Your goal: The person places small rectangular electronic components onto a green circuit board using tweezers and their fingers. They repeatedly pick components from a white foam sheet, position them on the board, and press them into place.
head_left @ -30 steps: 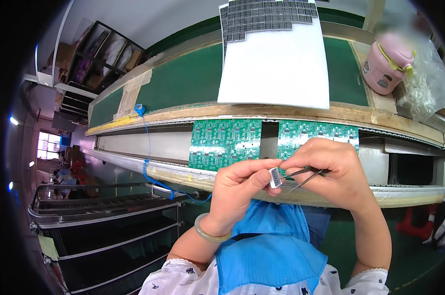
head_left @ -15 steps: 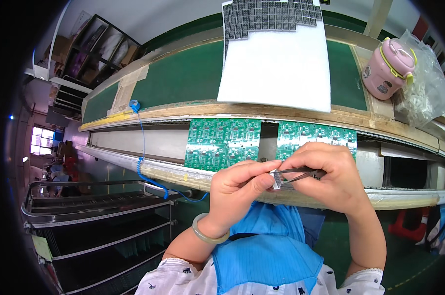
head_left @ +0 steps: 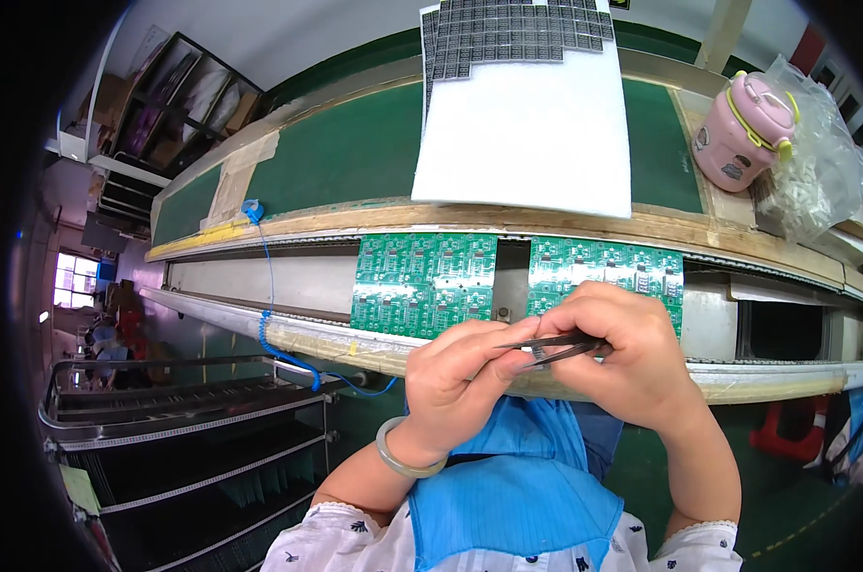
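Observation:
My right hand (head_left: 631, 351) grips a pair of black tweezers (head_left: 576, 341), whose tips point left toward my left fingertips. Between the thumb and fingers of my left hand (head_left: 458, 377) is a small white-and-grey piece (head_left: 538, 354), mostly hidden by fingers and tweezers; its kind is unclear. Both hands meet above the near rail of the line. Just beyond them lie two green circuit board panels: the left panel (head_left: 422, 281) shows almost whole, while my right hand partly covers the right panel (head_left: 608, 262).
Across the rail, a white foam sheet (head_left: 522, 143) carries rows of small dark squares (head_left: 507, 38). A pink lidded jar (head_left: 744, 129) and a clear plastic bag (head_left: 822, 172) stand at the far right. A blue coiled cord (head_left: 284, 345) hangs left, above a black rack (head_left: 193, 429).
The tweezers have swung to lie across the small piece at my left fingertips, and less of that piece shows. The whole view has shifted slightly.

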Action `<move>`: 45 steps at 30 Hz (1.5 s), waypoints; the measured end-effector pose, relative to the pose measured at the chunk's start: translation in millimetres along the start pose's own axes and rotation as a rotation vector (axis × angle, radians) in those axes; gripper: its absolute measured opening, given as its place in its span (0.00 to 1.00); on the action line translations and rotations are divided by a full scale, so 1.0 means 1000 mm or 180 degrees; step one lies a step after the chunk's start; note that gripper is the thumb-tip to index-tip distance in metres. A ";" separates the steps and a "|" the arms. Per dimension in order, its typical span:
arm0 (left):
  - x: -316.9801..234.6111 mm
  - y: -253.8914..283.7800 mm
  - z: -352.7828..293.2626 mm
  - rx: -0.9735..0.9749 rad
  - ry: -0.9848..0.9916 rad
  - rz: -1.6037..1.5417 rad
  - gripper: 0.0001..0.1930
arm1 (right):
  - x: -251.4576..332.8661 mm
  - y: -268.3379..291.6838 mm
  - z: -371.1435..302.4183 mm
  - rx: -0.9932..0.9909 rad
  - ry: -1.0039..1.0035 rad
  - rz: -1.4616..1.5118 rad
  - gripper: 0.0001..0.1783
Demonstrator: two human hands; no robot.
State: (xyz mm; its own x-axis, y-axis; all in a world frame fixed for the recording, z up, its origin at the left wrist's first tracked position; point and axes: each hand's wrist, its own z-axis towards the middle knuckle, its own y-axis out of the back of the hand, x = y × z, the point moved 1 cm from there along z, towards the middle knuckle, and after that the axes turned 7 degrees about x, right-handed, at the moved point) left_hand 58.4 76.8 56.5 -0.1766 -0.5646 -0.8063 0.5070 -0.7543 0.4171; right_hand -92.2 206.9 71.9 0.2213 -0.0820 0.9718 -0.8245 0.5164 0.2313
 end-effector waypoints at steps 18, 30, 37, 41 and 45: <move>0.003 0.001 -0.003 0.0050 0.0289 -0.0535 0.09 | -0.003 0.005 -0.001 -0.0292 -0.0019 -0.0123 0.11; 0.005 0.001 -0.003 0.0214 0.0525 -0.0820 0.10 | -0.010 0.005 -0.003 -0.0505 -0.0049 -0.0195 0.11; 0.008 0.001 -0.006 0.0382 0.1017 -0.2002 0.12 | -0.013 0.010 -0.002 -0.0620 -0.0045 -0.0236 0.11; 0.009 0.001 -0.006 0.0378 0.1337 -0.2354 0.12 | -0.015 0.009 -0.001 -0.0675 -0.0042 -0.0264 0.11; 0.009 0.001 -0.007 0.0387 0.1409 -0.2524 0.13 | -0.012 0.010 -0.001 -0.0723 -0.0040 -0.0291 0.11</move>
State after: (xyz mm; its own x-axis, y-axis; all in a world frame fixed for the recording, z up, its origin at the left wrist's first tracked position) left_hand 63.6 73.3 46.8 -0.0830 0.2947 -0.9520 0.2783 -0.9104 -0.3061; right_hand -102.5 213.7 62.2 0.2820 -0.1469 0.9481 -0.6628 0.6846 0.3032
